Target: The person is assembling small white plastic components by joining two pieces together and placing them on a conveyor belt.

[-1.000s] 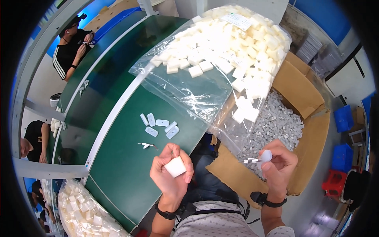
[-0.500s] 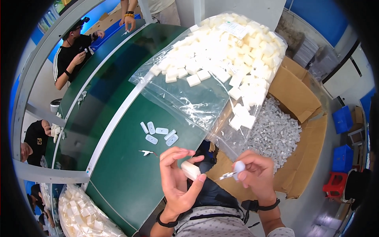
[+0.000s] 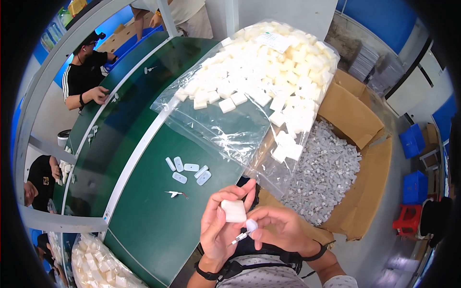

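Between its fingers and thumb, my left hand (image 3: pixel 216 228) grips a cream-white squarish block (image 3: pixel 234 211) with rounded edges. Close beside it, my right hand (image 3: pixel 281 230) pinches a small part with a rounded white head (image 3: pixel 251 224). A thin metal-and-white stem (image 3: pixel 239 237) points from that head down toward my left palm. The block and the small part are nearly touching; whether they meet, I cannot tell. On the green table, ahead and left of my hands, lie several pale blue oblong pieces (image 3: pixel 191 167) and one small white part with a reddish end (image 3: pixel 175 194).
A large clear bag of cream blocks (image 3: pixel 283 62) lies across the table's far right. Right of it stands an open cardboard box (image 3: pixel 379 168) holding many small grey-white parts (image 3: pixel 326 173). Another bag of blocks (image 3: pixel 98 264) is at lower left. Other people work beyond the conveyor (image 3: pixel 115 129).
My right hand has moved left with the small part, right up to the block. My left hand has turned the block so its broad face shows. The view has shifted slightly.
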Demonstrator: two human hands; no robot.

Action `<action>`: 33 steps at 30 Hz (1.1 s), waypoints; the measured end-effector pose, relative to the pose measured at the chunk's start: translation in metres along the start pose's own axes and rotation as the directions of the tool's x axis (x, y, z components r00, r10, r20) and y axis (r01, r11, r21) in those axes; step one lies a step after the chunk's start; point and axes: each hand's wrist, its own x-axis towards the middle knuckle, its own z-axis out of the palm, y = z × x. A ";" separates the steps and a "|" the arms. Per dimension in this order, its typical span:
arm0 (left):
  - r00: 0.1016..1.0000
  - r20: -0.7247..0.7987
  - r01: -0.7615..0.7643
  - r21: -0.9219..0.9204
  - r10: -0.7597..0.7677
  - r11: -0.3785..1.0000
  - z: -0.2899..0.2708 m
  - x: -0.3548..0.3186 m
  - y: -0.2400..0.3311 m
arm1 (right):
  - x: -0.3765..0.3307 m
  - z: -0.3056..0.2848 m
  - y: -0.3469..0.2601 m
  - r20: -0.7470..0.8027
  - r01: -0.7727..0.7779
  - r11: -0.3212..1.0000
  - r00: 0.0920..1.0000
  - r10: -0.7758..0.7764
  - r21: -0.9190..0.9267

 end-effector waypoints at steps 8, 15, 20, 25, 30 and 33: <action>0.991 0.131 -0.073 0.265 0.039 0.962 -0.014 -0.002 0.000 | -0.002 -0.006 -0.005 -0.117 0.154 0.987 0.982 -0.148 0.040; 0.999 0.006 0.033 0.413 -0.039 0.910 -0.025 0.000 0.011 | 0.006 -0.006 -0.007 -0.170 0.182 0.981 0.971 -0.169 0.066; 0.986 0.065 -0.166 0.507 0.155 0.846 -0.035 -0.005 0.016 | 0.004 -0.004 -0.021 -0.323 0.102 0.994 0.943 -0.082 0.045; 0.983 0.040 -0.177 0.488 0.180 0.855 -0.027 -0.003 0.015 | -0.004 -0.019 -0.009 -0.238 0.294 0.941 0.914 -0.328 -0.167; 0.991 -0.025 -0.113 0.406 0.135 0.907 -0.027 -0.004 0.014 | -0.007 0.004 -0.030 -0.268 0.246 0.969 0.933 -0.241 -0.012; 0.980 0.023 -0.189 0.403 0.197 0.896 -0.028 -0.003 0.013 | -0.008 -0.013 -0.019 -0.160 0.239 0.971 0.958 -0.236 0.001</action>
